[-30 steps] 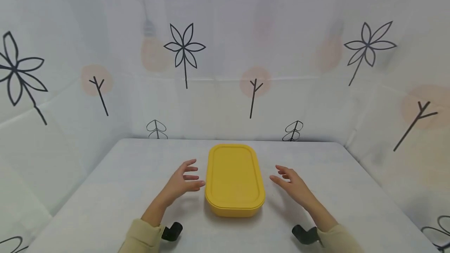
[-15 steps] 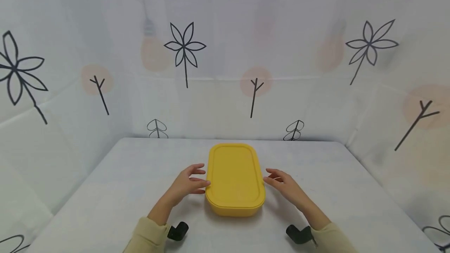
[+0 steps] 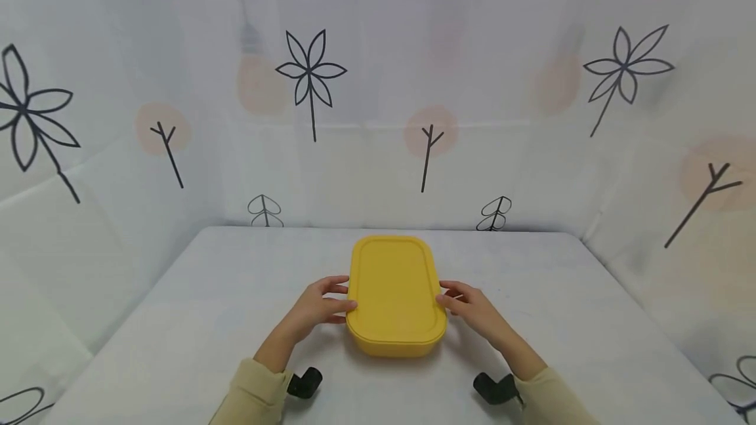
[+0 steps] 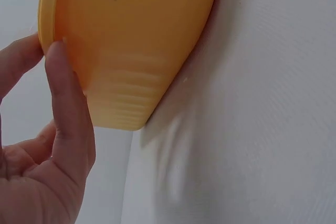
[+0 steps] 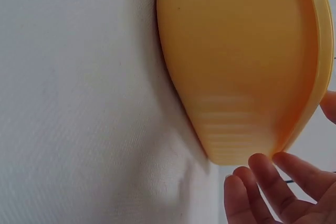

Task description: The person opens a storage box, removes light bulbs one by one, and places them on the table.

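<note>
A yellow lidded food container [image 3: 394, 349] stands on the white table, its lid [image 3: 392, 287] on top. At its left long edge, my left hand [image 3: 315, 303] pinches the rim, thumb over the lid's edge. The left wrist view shows a finger under that rim against the ribbed container wall [image 4: 131, 35]. On the opposite side, my right hand [image 3: 475, 310] holds the rim with its thumb on the lid's edge. In the right wrist view its fingertips [image 5: 260, 163] lie beside the rim and close to the ribbed wall, with the other fingers spread loosely.
The white table [image 3: 590, 346] reaches back to a pale curtain [image 3: 366, 169] printed with plants and peach circles, which also hangs along both sides. Black wrist cameras [image 3: 305, 383] stick out inward from both cream sleeves [image 3: 251, 391].
Both hands have moved inward from beside the container to its two long edges, thumbs now at the lid. The container stays in its place; the view has tipped slightly.
</note>
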{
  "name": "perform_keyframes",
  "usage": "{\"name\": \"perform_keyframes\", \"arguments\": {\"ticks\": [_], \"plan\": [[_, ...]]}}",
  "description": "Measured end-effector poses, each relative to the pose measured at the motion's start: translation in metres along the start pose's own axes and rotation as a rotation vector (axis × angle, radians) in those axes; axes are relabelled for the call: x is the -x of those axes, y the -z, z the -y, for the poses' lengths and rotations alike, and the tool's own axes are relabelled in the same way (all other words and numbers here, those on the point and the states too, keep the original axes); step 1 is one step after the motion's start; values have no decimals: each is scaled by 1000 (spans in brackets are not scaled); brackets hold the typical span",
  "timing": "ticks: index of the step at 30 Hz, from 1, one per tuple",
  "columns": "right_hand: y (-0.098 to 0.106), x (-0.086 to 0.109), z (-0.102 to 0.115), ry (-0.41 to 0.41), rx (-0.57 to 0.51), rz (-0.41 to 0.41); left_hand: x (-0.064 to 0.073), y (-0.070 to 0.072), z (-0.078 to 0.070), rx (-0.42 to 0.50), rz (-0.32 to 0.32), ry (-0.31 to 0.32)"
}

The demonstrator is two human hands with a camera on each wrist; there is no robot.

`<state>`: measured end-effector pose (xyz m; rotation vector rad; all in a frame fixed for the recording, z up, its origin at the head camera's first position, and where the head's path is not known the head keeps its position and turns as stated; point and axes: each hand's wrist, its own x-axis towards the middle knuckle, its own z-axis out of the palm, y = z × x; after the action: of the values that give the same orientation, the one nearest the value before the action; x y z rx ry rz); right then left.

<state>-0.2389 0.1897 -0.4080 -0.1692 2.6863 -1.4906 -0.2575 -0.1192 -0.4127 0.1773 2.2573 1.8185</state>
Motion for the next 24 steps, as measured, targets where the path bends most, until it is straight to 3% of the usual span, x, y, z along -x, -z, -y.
{"name": "perform_keyframes", "arguments": {"ticks": [14,24], "plan": [[0,-4,0,-11,-112,13,-1,-3,-2,-11,-31,19],[1,-5,5,-9,-130,20,-1,-1,-5,-8,-38,45]]}}
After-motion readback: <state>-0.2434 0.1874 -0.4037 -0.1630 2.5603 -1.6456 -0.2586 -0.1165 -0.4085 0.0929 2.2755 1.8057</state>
